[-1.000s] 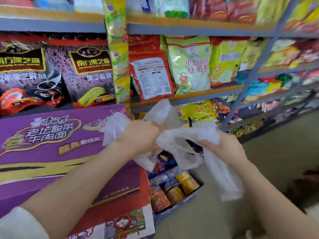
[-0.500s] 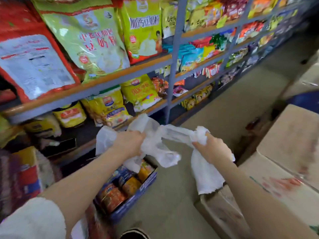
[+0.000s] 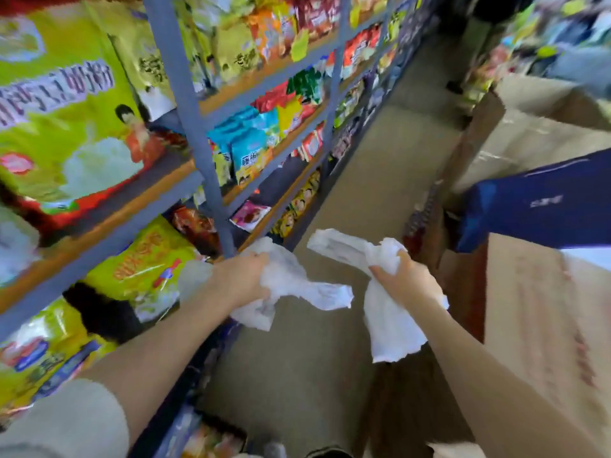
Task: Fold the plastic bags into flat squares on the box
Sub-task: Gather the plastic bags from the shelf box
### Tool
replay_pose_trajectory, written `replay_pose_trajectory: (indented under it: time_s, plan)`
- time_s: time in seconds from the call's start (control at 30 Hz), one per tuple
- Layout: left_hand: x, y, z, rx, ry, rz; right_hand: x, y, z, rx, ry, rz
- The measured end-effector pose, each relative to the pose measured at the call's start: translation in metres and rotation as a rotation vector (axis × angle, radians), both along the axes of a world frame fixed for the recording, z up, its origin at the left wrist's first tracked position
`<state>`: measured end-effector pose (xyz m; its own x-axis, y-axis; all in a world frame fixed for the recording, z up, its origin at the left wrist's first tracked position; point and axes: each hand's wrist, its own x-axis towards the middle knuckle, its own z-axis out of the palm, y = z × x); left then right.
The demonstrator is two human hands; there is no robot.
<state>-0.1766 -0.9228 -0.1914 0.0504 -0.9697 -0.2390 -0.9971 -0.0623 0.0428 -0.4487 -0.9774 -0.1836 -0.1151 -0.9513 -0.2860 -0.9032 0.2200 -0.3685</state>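
Showing an early stage of the task: two crumpled white plastic bags are held in the air over the aisle floor (image 3: 297, 375), to the left of the cardboard box (image 3: 545, 325). One bag (image 3: 297, 285) is gripped in the curled fingers of the left hand (image 3: 241, 282); the other bag (image 3: 386, 312) is bunched in the closed right hand (image 3: 403, 279). Neither bag is seen to be flattened or folded, and nothing is laid on the box, so the whole folding is judged to remain. Counted: two bags, two hands, one nearby box with a blue carton (image 3: 535, 206) behind it, and one shelving rack (image 3: 185, 94) left of the box.
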Motion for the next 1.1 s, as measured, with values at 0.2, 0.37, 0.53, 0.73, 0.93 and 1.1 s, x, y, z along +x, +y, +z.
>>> replay_pose_trajectory:
  time_s: [0.2, 0.37, 0.53, 0.73, 0.93, 1.1]
  plan:
    - [-0.025, -0.172, -0.013, -0.067, 0.148, -0.024, -0.017, -0.124, -0.015, -0.085, 0.024, -0.113]
    - [-0.045, -0.318, -0.029, -0.071, 0.054, -0.172, -0.038, -0.249, -0.043, -0.05, 0.085, -0.04]
    - [-0.059, -0.459, -0.035, 0.003, 0.043, -0.19, -0.051, -0.389, -0.032, 0.059, 0.179, -0.01]
    - [-0.078, -0.623, -0.033, -0.075, 0.09, -0.207, -0.066, -0.548, -0.028, 0.07, 0.154, -0.079]
    - [-0.099, -0.813, -0.046, -0.076, 0.114, -0.271, -0.09, -0.733, -0.051, 0.01, 0.076, -0.156]
    - [-0.13, -0.983, -0.023, -0.093, 0.097, -0.415, -0.114, -0.871, -0.031, 0.006, 0.076, -0.238]
